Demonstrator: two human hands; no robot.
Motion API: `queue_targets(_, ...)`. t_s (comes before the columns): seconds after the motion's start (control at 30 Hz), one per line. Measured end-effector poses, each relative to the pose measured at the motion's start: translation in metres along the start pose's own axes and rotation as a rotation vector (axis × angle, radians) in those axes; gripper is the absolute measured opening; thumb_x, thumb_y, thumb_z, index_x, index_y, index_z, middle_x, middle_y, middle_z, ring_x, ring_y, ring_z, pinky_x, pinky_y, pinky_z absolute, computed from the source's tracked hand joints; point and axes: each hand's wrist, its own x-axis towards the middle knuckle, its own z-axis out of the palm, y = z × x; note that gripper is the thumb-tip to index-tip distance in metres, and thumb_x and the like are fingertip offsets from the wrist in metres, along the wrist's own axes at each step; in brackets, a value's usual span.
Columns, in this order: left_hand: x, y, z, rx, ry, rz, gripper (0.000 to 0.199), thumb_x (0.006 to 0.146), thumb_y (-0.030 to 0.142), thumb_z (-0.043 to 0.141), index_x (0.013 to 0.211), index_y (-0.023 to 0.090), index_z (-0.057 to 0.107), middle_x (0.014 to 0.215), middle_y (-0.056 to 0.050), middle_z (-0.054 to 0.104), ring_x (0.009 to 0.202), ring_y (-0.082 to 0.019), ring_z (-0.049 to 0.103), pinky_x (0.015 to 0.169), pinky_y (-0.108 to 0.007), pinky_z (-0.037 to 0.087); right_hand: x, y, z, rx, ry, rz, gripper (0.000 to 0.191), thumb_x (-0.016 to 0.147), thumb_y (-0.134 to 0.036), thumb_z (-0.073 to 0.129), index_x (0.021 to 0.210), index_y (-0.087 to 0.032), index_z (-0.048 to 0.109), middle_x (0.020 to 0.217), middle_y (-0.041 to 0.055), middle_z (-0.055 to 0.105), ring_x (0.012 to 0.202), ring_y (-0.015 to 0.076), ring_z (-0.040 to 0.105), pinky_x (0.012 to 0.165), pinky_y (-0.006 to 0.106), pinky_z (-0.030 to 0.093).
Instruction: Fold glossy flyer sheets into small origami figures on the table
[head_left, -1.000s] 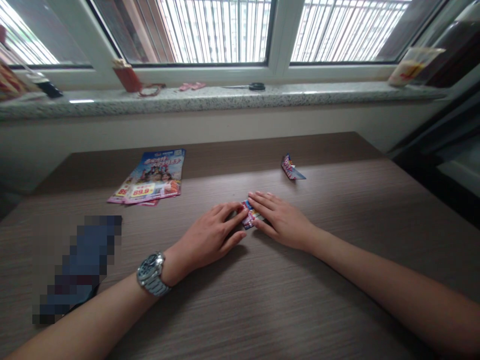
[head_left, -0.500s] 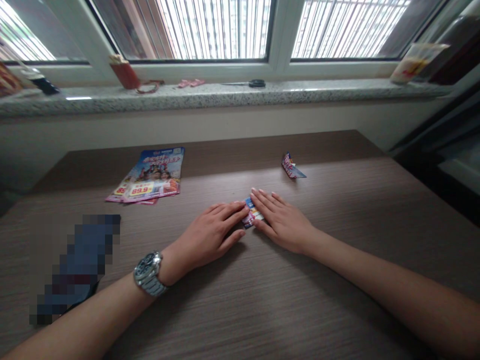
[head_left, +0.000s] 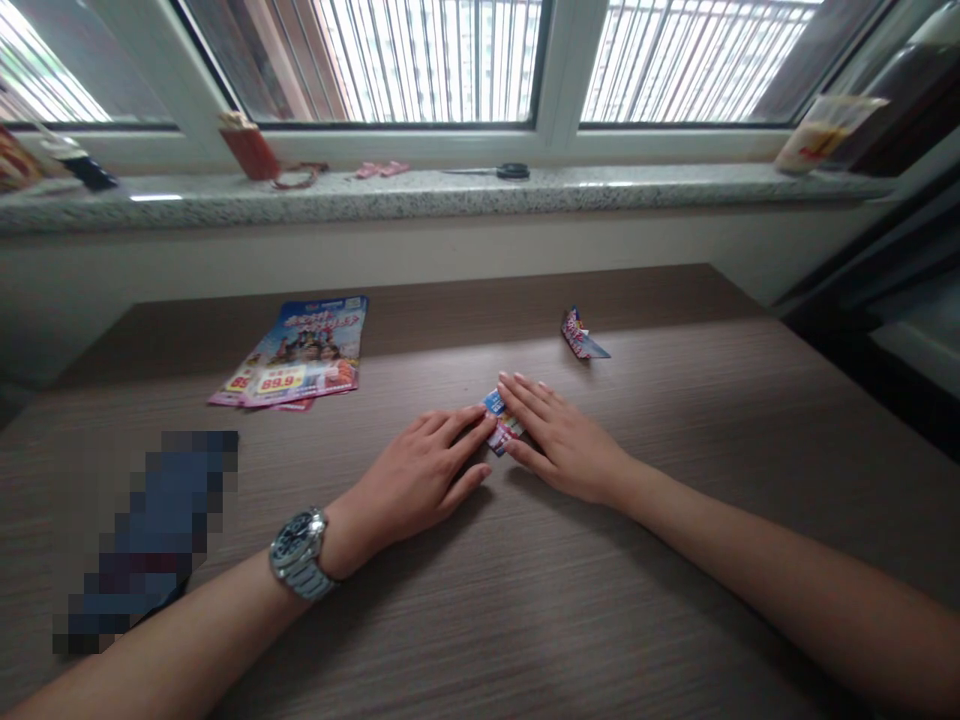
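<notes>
Paper (head_left: 502,436): small, flat, blue-and-pink print, partly covered
Left hand (head_left: 424,465): unclenched, fingertips on paper
Right hand (head_left: 571,445): fingers extended, ungripping, over paper

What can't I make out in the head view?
Head view:
Printed paper: parts hidden beneath the left hand and right hand.
Bluish item: blurred by pixelation; identity unclear.
Table: near edge cut off by the frame bottom.
Flyers: smallest print too small.

The folded paper (head_left: 505,432) is blue and pink, the tabletop (head_left: 480,610) grained brown, the sill (head_left: 420,197) speckled grey.
</notes>
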Motion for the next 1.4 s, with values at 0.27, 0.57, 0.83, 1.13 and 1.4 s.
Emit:
queue_targets(0.27, -0.005, -0.003, -0.010, 0.006, -0.007, 0.113, 0.049, 0.105, 0.045, 0.049, 0.152, 0.030, 0.049, 0.160, -0.013, 0.043, 0.142, -0.034, 0.047, 0.114, -0.053, 0.042, -0.001, -0.004, -0.001, -0.017, -0.082, -0.081, 0.075, 0.104, -0.059, 0.041, 0.163, -0.015, 0.026, 0.168, 0.0146, 0.024, 0.157, 0.0282, 0.023, 0.128, 0.052, 0.025)
queue_targets(0.57, -0.006, -0.005, -0.014, 0.091, -0.101, 0.140, 0.053, 0.104, 0.051, 0.046, 0.154, 0.032, 0.045, 0.162, -0.015, 0.039, 0.144, -0.037, 0.045, 0.116, -0.059, 0.035, 0.001, -0.003, -0.003, -0.001, -0.076, -0.044, 0.066, 0.107, -0.055, 0.035, 0.161, -0.017, 0.034, 0.167, 0.0108, 0.032, 0.156, 0.0244, 0.028, 0.128, 0.049, 0.026)
queue_targets(0.83, -0.005, -0.004, -0.016, 0.098, -0.079, 0.142, 0.052, 0.103, 0.050, 0.049, 0.152, 0.033, 0.048, 0.159, -0.014, 0.042, 0.139, -0.037, 0.049, 0.115, -0.057, 0.038, 0.010, -0.003, -0.002, -0.009, -0.031, -0.059, 0.068, 0.107, -0.055, 0.036, 0.163, -0.019, 0.027, 0.168, 0.0087, 0.030, 0.156, 0.0269, 0.028, 0.127, 0.052, 0.027)
queue_targets(1.13, -0.006, -0.004, -0.015, 0.114, -0.102, 0.140, 0.052, 0.104, 0.053, 0.048, 0.147, 0.025, 0.054, 0.161, -0.019, 0.040, 0.146, -0.038, 0.043, 0.118, -0.055, 0.039, 0.015, -0.002, -0.002, -0.035, -0.115, -0.031, 0.070, 0.107, -0.057, 0.031, 0.163, -0.016, 0.027, 0.169, 0.0085, 0.023, 0.158, 0.0250, 0.022, 0.129, 0.049, 0.020)
queue_targets(1.4, -0.010, -0.005, -0.010, 0.102, -0.079, 0.150, 0.058, 0.103, 0.053, 0.049, 0.154, 0.026, 0.045, 0.165, -0.017, 0.034, 0.150, -0.036, 0.038, 0.122, -0.051, 0.037, 0.014, -0.005, 0.000, -0.063, -0.112, 0.019, 0.069, 0.107, -0.057, 0.025, 0.163, -0.018, 0.026, 0.170, 0.0062, 0.021, 0.158, 0.0247, 0.021, 0.129, 0.049, 0.021)
